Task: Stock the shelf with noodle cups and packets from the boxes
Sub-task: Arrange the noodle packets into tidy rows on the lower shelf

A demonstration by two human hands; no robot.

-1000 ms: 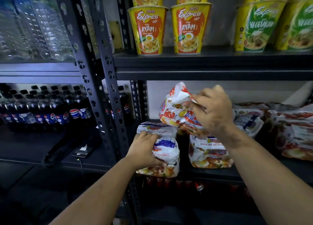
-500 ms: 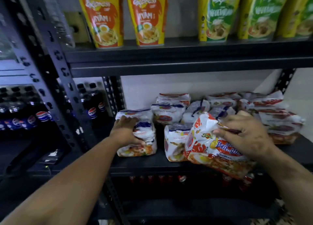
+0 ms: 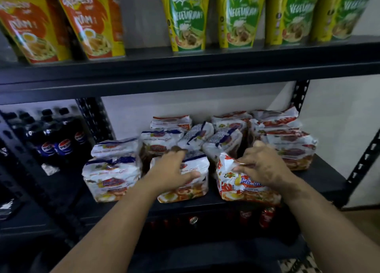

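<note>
My right hand grips the top of a red-and-white noodle packet, which stands at the front right of the dark middle shelf. My left hand lies with spread fingers on the front of a white-and-blue noodle packet in the middle of the front row. Another white-and-blue packet stands free at the front left. Several more packets are stacked behind. On the upper shelf stand orange Ayam noodle cups and green Vegetarian noodle cups.
Pepsi bottles fill the neighbouring rack to the left, behind a perforated black upright. Red cans sit on the shelf below. A slanted brace bounds the shelf at the right. A bare strip of shelf board lies right of the packets.
My right hand lowered the red-and-white packet onto the front right of the shelf. My left hand let go of the left packet and moved right onto the middle one. The view shifted right.
</note>
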